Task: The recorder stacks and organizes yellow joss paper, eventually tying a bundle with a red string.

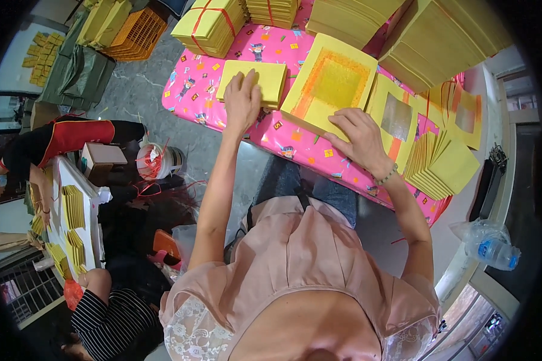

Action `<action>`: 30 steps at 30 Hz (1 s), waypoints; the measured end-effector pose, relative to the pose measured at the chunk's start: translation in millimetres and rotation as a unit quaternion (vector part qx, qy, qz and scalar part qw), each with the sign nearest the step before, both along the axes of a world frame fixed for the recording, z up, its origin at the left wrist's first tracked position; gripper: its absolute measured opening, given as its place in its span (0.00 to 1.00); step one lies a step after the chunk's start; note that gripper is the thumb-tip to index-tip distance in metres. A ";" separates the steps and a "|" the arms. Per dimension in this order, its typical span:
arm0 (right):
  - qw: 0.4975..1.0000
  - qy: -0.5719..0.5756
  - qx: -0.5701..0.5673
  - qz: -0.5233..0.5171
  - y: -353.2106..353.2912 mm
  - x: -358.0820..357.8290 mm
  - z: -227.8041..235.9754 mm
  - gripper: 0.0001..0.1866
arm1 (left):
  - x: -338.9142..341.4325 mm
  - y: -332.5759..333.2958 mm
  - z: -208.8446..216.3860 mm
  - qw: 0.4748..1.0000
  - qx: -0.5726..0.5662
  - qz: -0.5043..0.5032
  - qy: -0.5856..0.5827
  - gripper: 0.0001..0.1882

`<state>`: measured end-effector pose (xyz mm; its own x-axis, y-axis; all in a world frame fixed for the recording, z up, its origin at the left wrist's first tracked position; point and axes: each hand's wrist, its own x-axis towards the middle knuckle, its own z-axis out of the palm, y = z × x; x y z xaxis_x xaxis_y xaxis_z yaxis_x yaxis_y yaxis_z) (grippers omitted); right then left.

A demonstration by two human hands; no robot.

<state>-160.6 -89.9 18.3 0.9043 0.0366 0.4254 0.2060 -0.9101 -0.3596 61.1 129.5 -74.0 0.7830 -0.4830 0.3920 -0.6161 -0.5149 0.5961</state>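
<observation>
My left hand (243,103) lies palm down, fingers stretched out, on a small stack of yellow paper (271,76) on the table. Beside it to the right is a larger thick stack of yellow sheets (327,65); its top sheet has an orange printed border round a darker yellow square. My right hand (362,139) rests on this stack's near right corner, fingers extended and thumb apart. Right of that hand lie yellow sheets with a silver square (397,117) and a fanned group of folded yellow papers (432,165). Neither hand grasps anything visibly.
The table has a pink patterned cover (193,90). Red-tied yellow bundles (214,24) and tall paper stacks (442,42) line its far side. On the left are an orange crate (135,36), a white bucket (162,161) and two people at a white table (90,222). A bagged bottle (494,251) lies right.
</observation>
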 end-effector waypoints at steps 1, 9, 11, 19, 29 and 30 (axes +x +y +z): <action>1.000 0.001 0.001 -0.002 -0.2 -0.6 -0.2 0.16 | -8.9 -5.8 1.8 0.997 0.057 0.015 -0.041 0.25; 1.000 -0.016 0.021 0.001 0.7 1.2 1.6 0.10 | -16.6 -6.9 -5.4 0.984 0.152 0.036 -0.080 0.40; 0.999 -0.014 0.043 -0.003 0.5 2.3 1.1 0.09 | -16.3 -7.4 -5.9 0.984 0.154 0.036 -0.081 0.40; 0.987 0.011 0.160 -0.026 -0.5 5.4 -1.2 0.06 | -17.1 -8.2 2.3 0.982 0.173 0.032 -0.072 0.41; 0.966 0.041 0.252 -0.047 -4.1 6.1 -8.5 0.07 | -26.9 -12.6 39.1 0.993 0.062 0.014 -0.099 0.29; 0.962 0.044 0.266 -0.045 -4.8 6.5 -9.8 0.07 | -31.6 -12.1 47.7 0.997 0.009 -0.003 -0.077 0.26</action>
<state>-154.1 -94.7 8.5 0.9272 -0.2453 0.2831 0.0816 -0.6052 -0.7919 29.6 117.4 -26.3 0.7116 -0.4952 0.4983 -0.7023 -0.5216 0.4846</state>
